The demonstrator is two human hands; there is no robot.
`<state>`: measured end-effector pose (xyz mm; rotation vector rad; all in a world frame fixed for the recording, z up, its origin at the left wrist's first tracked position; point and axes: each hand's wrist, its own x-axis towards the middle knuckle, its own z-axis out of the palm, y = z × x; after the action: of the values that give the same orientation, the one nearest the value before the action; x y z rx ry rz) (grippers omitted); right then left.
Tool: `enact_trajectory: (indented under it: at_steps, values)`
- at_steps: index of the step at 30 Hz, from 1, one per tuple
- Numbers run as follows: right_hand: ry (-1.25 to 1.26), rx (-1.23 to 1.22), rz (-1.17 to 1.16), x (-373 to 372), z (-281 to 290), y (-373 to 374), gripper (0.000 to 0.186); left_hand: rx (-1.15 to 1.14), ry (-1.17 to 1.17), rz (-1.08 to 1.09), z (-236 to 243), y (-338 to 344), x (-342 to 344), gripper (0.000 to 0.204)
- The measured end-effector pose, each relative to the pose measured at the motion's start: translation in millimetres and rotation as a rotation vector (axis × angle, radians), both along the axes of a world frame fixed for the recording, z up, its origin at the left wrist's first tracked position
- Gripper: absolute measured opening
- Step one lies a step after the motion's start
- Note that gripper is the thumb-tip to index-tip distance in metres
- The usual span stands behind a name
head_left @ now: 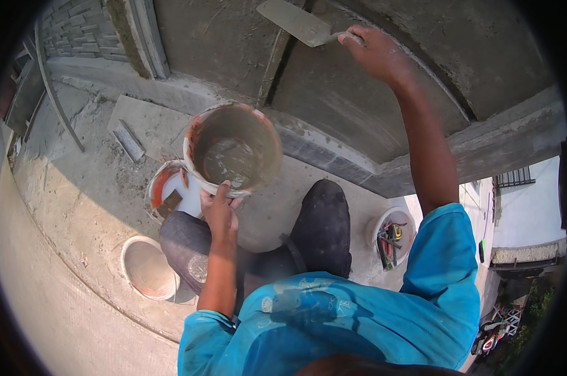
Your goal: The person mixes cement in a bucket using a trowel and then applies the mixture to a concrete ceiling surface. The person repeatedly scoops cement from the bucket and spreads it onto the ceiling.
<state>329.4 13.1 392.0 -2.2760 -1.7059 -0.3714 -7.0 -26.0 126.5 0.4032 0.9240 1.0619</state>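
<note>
"Head view: how are the hands placed?"

"Well apart. The near rim of a bucket (270, 150) is gripped by the left hand (221, 212), and a trowel (294, 21) is held by its handle in the right hand (376, 51), with that arm stretched out."

"How is the trowel set relative to the bucket?"

"Its blade is pointed leftward and slightly up the view. The bucket is held below it and to the left, mouth turned upward, with grey mix (232, 164) seen inside; the blade is kept nearer the right hand."

"Is the wall (349, 94) touched?"

"That cannot be told from overhead; the blade is only seen across the wall's grey face."

"And the room?"

"On the dusty floor (77, 200), an orange-stained bucket (153, 190) is set just beside the left knee (184, 233), a paler bucket (126, 264) farther left, and a tool bucket (373, 230) right of the right knee (326, 207)."
</note>
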Motion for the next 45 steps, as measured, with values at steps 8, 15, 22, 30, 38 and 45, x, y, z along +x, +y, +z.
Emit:
enact_trajectory:
  at_steps: [8,15,22,30,38,45]
  values:
    - [-0.231,0.220,-0.328,-47,-17,-12,0.043,0.006,0.012,-0.014,-8,-3,-6,0.046]
    - [-0.152,0.113,-0.339,-34,-26,-58,0.037,-0.005,0.017,0.010,3,-3,-10,0.043]
    - [-0.133,0.038,-0.335,-11,-57,-55,0.035,0.007,0.011,0.009,0,-4,-9,0.039]
    - [-0.089,0.190,-0.360,-4,-47,-49,0.036,0.017,-0.004,-0.013,6,-7,-11,0.038]
    - [0.494,0.126,-0.010,-16,-61,-112,0.037,0.103,0.069,-0.061,-11,-3,-13,0.034]
    - [1.093,-0.608,0.059,-84,-180,-121,0.035,0.201,0.211,-0.115,-10,-1,4,0.033]
